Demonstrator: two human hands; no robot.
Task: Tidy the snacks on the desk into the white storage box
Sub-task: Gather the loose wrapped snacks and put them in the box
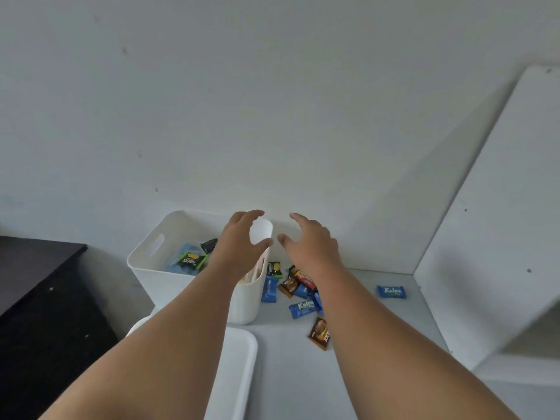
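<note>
Head view: neither grip is closed on anything. The left hand (239, 241) is spread over the rim of the white storage box (157, 286), the right hand (312, 247) above the snacks (298, 284) heaped on the desk (378, 322) just beside it, seemingly poised for a pick. Several packets (189, 259) are already lodged inside.

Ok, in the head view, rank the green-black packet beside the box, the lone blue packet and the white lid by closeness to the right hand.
1. green-black packet, just below-left of the right hand, beside the white storage box.
2. lone blue packet, out to the right.
3. white lid, nearest the person, lower left.
</note>
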